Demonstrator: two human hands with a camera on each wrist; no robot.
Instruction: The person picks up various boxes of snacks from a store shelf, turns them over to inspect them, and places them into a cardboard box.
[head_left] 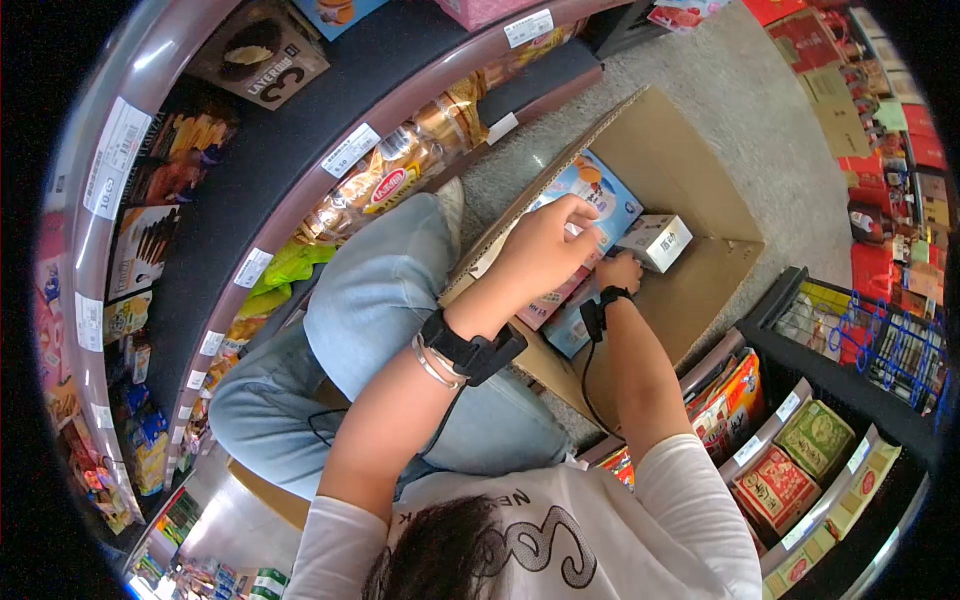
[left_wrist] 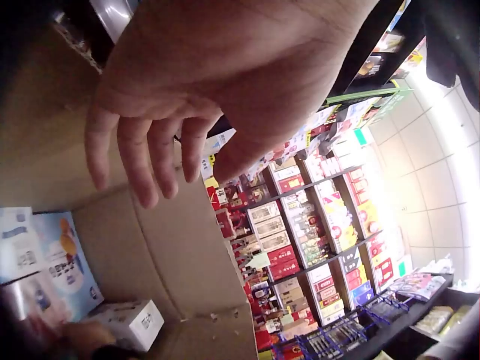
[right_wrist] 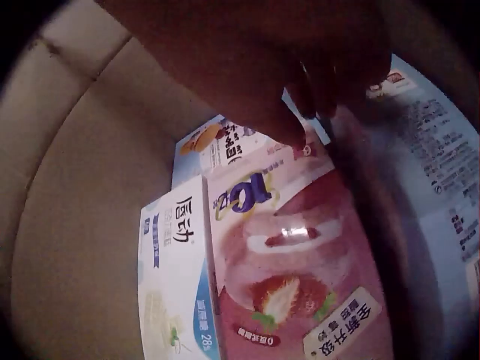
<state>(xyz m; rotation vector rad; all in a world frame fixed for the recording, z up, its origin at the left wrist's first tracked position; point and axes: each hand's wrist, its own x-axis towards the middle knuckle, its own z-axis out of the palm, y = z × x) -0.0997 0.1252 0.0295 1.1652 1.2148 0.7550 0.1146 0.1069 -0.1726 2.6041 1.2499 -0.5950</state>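
In the head view, my left hand point(head_left: 550, 250) is raised over the carton point(head_left: 705, 170), holding nothing; the left wrist view shows its fingers point(left_wrist: 156, 150) relaxed and hanging. My right hand point(head_left: 620, 272) is down inside the carton. In the right wrist view its thumb and fingertips point(right_wrist: 307, 124) pinch the end of a pink strawberry box point(right_wrist: 300, 247); part of the grip is dark. Beside that box stands a white box point(right_wrist: 172, 277), touching it. A blue box point(head_left: 590, 190) lies against the carton's far side, and a pale blue box point(right_wrist: 435, 172) is across a narrow gap.
Shelves with price tags point(head_left: 350, 148) and bagged bread point(head_left: 400, 165) curve along the left. My bent legs point(head_left: 370, 270) are beside the carton. At the lower right is a rack with red and green packs point(head_left: 775, 485). Grey floor point(head_left: 640, 65) shows behind the carton.
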